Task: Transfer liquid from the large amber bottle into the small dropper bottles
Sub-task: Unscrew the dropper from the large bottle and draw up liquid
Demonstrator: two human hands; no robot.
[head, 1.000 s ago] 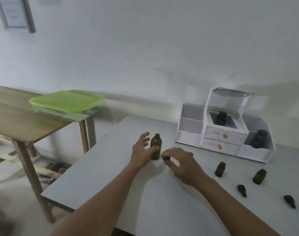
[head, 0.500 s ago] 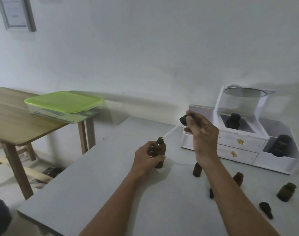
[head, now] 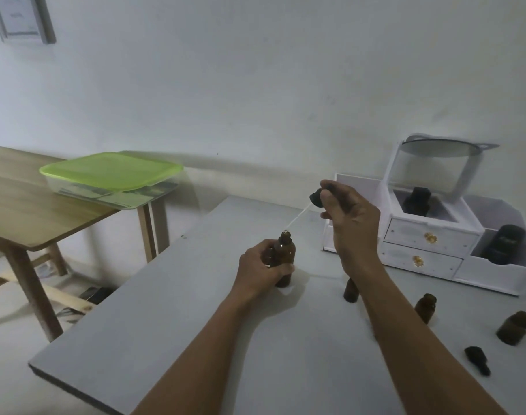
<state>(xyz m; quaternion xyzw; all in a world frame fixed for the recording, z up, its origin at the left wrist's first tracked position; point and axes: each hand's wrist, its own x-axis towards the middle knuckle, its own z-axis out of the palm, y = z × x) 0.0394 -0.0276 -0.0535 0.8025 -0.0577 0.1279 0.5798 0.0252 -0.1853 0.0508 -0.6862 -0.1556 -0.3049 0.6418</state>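
Observation:
The large amber bottle [head: 283, 256] stands uncapped on the grey table [head: 172, 319], with my left hand [head: 260, 268] wrapped around its body. My right hand [head: 350, 223] is raised to the upper right of it and pinches a dropper [head: 315, 199] by its black bulb. The dropper's thin glass tube slants down-left, its tip just above the bottle's mouth. Three small amber dropper bottles stand open to the right: one [head: 351, 292] beside my right forearm, a second [head: 425, 307] and a third [head: 514, 327]. A loose black dropper cap [head: 477, 360] lies near them.
A white desk organiser [head: 429, 238] with two drawers stands at the back right, holding a dark bottle [head: 416, 201] in the middle and a dark jar [head: 507, 244] on its right. A wooden side table [head: 19, 211] at left carries a green-lidded box [head: 110, 170].
My left hand has closed on the large bottle. My right hand rose from the table with the dropper, and since half a second ago it has stayed with the tube tip above the mouth.

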